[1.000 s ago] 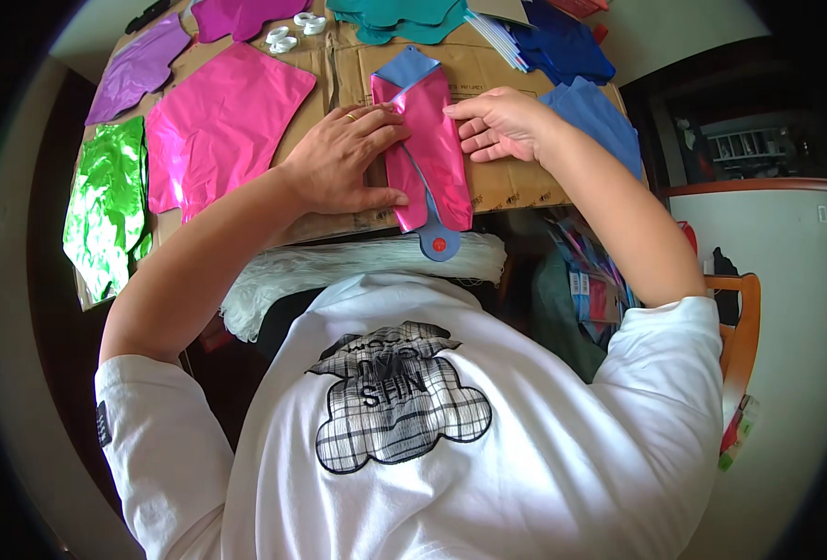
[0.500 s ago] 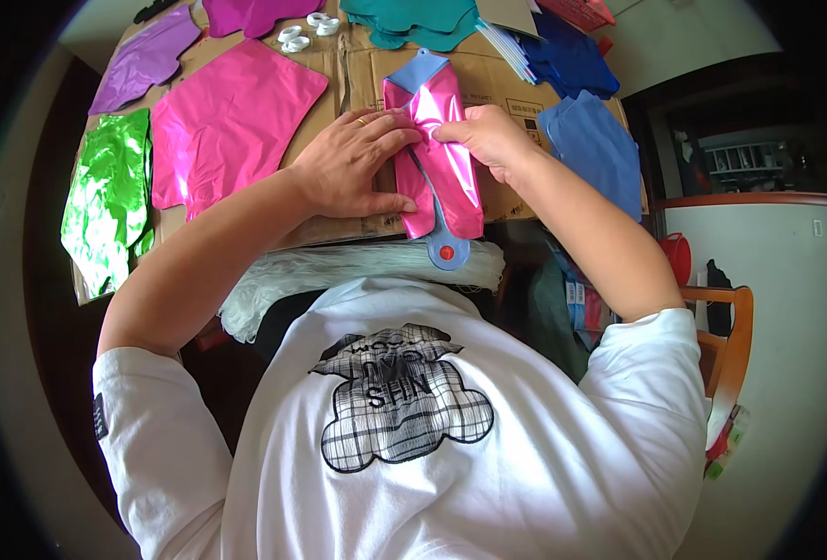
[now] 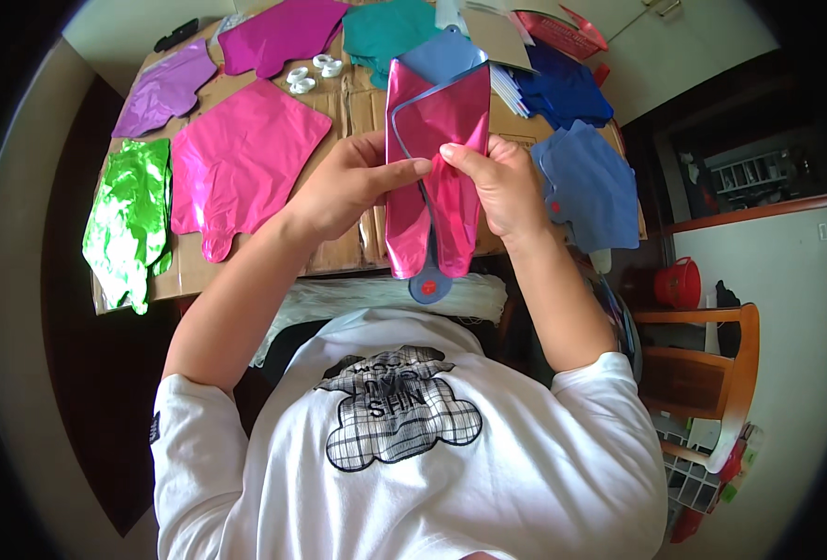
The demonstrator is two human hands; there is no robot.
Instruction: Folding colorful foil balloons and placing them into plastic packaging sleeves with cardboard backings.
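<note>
A flat foil balloon (image 3: pixel 443 107), shiny pink and folded lengthwise, is held up in front of me, raised off the cardboard. Blue-grey foil shows at its pointed top, along a wavy fold, and at a round tab with a red dot (image 3: pixel 429 287) at its bottom. My left hand (image 3: pixel 348 187) grips its left edge, thumb across the front and fingers behind. My right hand (image 3: pixel 509 187) pinches the right side the same way, its thumb pressed on the pink foil. The fingertips of both hands are hidden behind the foil.
Cardboard (image 3: pixel 348 229) covers the table. Around the balloon lie flat foil pieces: pink (image 3: pixel 245 159), green (image 3: pixel 129 210), lilac (image 3: pixel 166 89), magenta (image 3: pixel 278 37), teal (image 3: pixel 385 28), blue-grey (image 3: pixel 591 182). White rings (image 3: pixel 301 80) sit behind. White strands (image 3: pixel 339 297) hang at the front edge. A wooden chair (image 3: pixel 726 373) stands right.
Both hands have lifted the folded balloon off the cardboard toward me. My left hand, which lay flat pressing it, now grips its edge. The view has shifted slightly.
</note>
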